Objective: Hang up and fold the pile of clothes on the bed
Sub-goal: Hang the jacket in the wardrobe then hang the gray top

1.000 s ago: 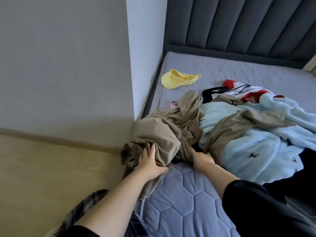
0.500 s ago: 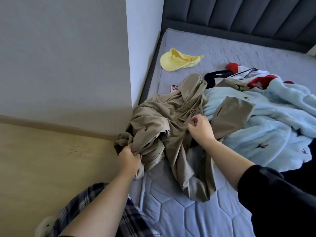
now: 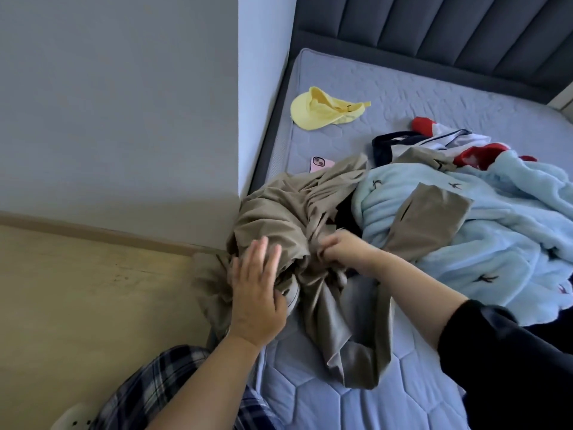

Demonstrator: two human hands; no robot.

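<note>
A crumpled tan garment (image 3: 288,212) lies bunched at the bed's left edge, one part trailing toward me over the mattress (image 3: 403,97). My left hand (image 3: 257,293) hovers over its left side with straight fingers, holding nothing. My right hand (image 3: 338,249) pinches a fold of the tan cloth at the middle of the bunch. To the right lies a fluffy light-blue garment (image 3: 496,237) with small dark bird marks, and another tan piece rests on it. Behind it are red, white and navy clothes (image 3: 434,138).
A yellow cap (image 3: 322,110) lies on the mattress toward the dark padded headboard (image 3: 434,29). A pink phone (image 3: 321,164) peeks out beside the tan cloth. A grey wall corner (image 3: 238,119) meets the bed's left side, with wooden floor (image 3: 77,290) below it.
My left hand has let go of the tan cloth and opened above it. My right hand has moved down and left, still pinching the cloth. The view has tilted slightly.
</note>
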